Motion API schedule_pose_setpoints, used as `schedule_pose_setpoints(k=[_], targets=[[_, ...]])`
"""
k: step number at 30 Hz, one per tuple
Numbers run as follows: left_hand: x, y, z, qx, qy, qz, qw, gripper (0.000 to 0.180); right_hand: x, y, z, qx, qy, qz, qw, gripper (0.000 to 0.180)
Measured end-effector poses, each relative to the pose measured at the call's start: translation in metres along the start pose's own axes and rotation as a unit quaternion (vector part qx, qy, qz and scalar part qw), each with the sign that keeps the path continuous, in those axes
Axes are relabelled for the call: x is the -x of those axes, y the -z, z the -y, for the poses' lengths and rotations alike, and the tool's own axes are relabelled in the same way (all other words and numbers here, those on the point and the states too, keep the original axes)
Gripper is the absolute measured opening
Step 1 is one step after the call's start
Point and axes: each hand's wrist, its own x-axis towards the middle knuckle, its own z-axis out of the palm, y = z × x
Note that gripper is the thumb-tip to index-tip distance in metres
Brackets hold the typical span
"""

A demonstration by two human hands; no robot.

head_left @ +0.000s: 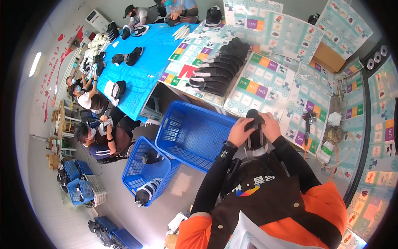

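Black shoe piece in both hands, close by the worktop's near edge

At the far left, stacked blue crates (81, 191) stand on the floor (186, 189), well apart from the work; seated co-workers (111, 139) sit beside the blue-covered table (134, 87), away from the hands.

Nearer, a smaller blue basket (132, 168) holds dark shoe parts beside the larger blue basket (186, 157). If the left grip loosened, a piece could drop into the larger basket or onto the floor. That basket's mouth leaves room to swing leftward, though its rim runs close to the left sleeve (211, 178).

Next, on the worktop (238, 99), lies a row of overlapping black pieces (217, 68); a careless forward sweep could disturb it, as its near end lies by the edge.

Then the left hand (241, 132) and the right hand (271, 126) are clamped on the black shoe piece (255, 118) from either side, in front of the body. Uneven pressure could twist it; what supports it below is hidden.

To the right, flat printed worktop gives the right hand room, up to a black tool (306, 122) and an orange hose (306, 151), which a straying right sleeve (296, 162) could snag
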Motion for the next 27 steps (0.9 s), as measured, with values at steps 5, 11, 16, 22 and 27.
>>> schedule_pose_setpoints(k=[5, 11, 16, 22, 27], targets=[[-0.035, -0.055, 0.04, 0.028, 0.026, -0.003, 0.999, 0.034, -0.001, 0.0, -0.07, -0.088, -0.057, 0.013, 0.994, 0.034], [-0.07, -0.11, 0.053, -0.003, 0.056, -0.015, 0.998, 0.024, -0.013, 0.016, -0.131, -0.21, -0.122, 0.033, 0.97, 0.025], [-0.083, -0.125, 0.063, -0.008, 0.094, -0.051, 0.994, 0.013, -0.022, 0.019, -0.159, -0.298, -0.125, 0.047, 0.945, 0.024], [-0.092, -0.132, 0.062, -0.061, 0.134, -0.074, 0.986, 0.011, -0.025, -0.001, -0.172, -0.325, -0.134, 0.033, 0.935, 0.016], [-0.12, -0.11, 0.063, 0.078, 0.296, 0.085, 0.948, 0.021, -0.049, -0.017, -0.205, -0.407, -0.216, 0.152, 0.874, 0.014]])
